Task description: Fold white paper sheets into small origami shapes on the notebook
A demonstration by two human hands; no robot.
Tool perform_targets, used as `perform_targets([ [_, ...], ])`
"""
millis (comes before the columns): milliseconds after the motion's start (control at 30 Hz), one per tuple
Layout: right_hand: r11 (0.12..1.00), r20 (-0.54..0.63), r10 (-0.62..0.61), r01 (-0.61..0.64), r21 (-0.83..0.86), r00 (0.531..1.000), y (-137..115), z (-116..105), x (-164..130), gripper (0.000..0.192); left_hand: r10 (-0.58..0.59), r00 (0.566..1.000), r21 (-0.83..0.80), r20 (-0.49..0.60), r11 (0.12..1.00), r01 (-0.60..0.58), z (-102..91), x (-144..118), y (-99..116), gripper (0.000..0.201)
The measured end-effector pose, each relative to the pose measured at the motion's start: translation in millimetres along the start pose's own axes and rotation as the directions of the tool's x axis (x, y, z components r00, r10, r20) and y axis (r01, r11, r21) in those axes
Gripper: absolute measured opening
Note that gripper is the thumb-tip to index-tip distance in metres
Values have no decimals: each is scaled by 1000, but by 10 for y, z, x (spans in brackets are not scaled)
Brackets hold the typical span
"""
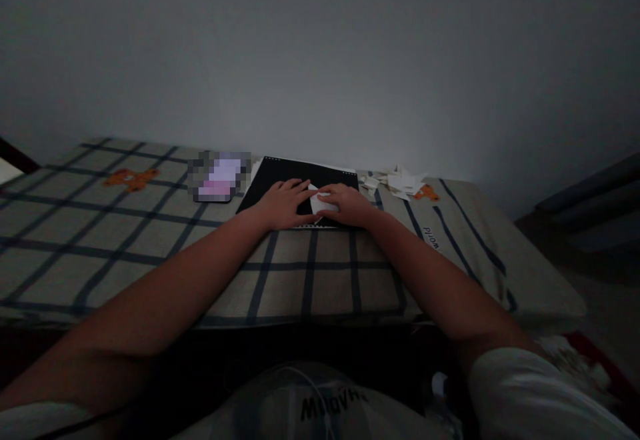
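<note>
- Nearest the camera, two bare forearms reach out from white sleeves over the near edge of the plaid bedsheet [150, 240], a grey-beige cloth with dark blue grid lines and small orange bear prints.
- The left hand [284, 205] lies flat and palm down on the black notebook [280, 177], fingers spread, its fingertips pressing the left edge of the small white paper piece [319, 201]; it presses rather than grips.
- The right hand [350, 205] covers the right part of that paper piece, fingers curled over it and pinning it to the notebook cover.
- The paper piece sits between the two hands, on the notebook's near half. It looks small, pale and creased into an angled shape, mostly hidden by the fingers.
- A likely risk: the notebook rests on soft bedding, so uneven pressure could let it tilt or slide and the fold run crooked. The dim light makes edge alignment hard to judge.
- Beyond the notebook, to its right, lies a pile of white paper scraps [397, 181]; a careless sleeve could scatter them.
- To the notebook's left lies a blurred pinkish object [220, 177], against a plain grey wall [320, 60].
</note>
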State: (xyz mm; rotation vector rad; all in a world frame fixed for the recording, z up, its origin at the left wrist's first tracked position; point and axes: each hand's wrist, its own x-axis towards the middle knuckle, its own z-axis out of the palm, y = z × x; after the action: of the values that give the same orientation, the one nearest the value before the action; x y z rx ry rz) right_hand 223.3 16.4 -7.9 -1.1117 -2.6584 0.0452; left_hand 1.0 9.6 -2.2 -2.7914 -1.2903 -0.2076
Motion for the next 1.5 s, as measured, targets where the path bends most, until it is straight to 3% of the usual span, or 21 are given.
perform_targets([
  [233, 1000, 17, 13, -13, 23, 1000, -9, -28, -9, 61, 3, 999, -17, 54, 1000, -2, -5, 3, -21, 88],
  [400, 1000, 18, 11, -11, 24, 1000, -10, -21, -6, 67, 13, 999, -10, 34, 1000, -12, 7, -5, -23, 90],
  [667, 1000, 20, 12, -12, 13, 1000, -46, -43, -9, 61, 93, 990, 56, -104, 995, -88, -82, -3, 38, 46],
  [867, 999, 5, -3, 3, 36, 1000, 4, -1, -7, 40, 160, 980, 21, -119, 987, -159, -67, 29, 6, 40],
  [1033, 1000, 3, 1, -1, 20, 1000, 63, 57, 16, 35, 199, 969, 25, -145, 980, -197, -92, 37, 18, 33],
  [1500, 999, 16, -16, 15, 40, 1000, 54, 7, -3, 64, 113, 987, 68, -117, 992, -105, -118, 2, 93, 39],
])
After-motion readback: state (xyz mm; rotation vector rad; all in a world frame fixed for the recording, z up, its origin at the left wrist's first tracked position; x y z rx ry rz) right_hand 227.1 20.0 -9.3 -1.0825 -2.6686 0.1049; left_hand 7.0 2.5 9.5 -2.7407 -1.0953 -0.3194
